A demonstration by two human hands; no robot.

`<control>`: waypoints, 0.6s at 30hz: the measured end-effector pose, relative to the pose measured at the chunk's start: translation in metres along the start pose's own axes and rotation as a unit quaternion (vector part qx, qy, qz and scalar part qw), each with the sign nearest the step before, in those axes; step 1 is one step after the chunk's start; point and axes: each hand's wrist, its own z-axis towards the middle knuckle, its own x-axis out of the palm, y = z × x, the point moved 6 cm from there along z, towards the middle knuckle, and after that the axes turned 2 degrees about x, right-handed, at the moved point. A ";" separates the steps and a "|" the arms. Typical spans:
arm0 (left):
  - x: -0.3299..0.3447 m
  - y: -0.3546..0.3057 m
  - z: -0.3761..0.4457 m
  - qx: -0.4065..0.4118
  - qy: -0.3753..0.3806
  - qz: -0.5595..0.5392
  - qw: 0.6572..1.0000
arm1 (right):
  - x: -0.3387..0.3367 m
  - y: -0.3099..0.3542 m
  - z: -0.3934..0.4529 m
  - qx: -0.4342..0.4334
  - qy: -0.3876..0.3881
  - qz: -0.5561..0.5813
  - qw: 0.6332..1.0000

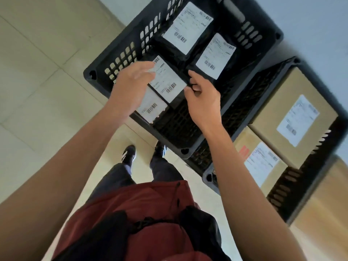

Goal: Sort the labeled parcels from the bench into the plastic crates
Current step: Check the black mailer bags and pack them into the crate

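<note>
— What do your hands hold?
— Your right hand (202, 99) pinches the edge of a black labeled parcel (168, 82); your left hand (131, 85) lies over its label, fingers straight.
— Where is it?
— Inside the black crate (120, 59), atop another parcel (150, 108), beside two more.

Pale beige floor tiles (37, 76) with thin grout lines are running slantwise across the left and lower parts of the view, soft even light is lying over them, and a plain pale grey wall (310, 25) is filling the upper right corner.
</note>
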 end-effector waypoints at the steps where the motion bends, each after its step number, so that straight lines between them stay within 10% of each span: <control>1: -0.004 -0.004 -0.005 0.019 0.013 0.023 0.999 | -0.003 0.003 -0.008 -0.001 -0.014 -0.002 1.000; 18: 0.027 -0.057 -0.090 0.253 0.250 0.254 0.900 | -0.018 -0.019 -0.180 0.083 -0.305 -0.061 0.947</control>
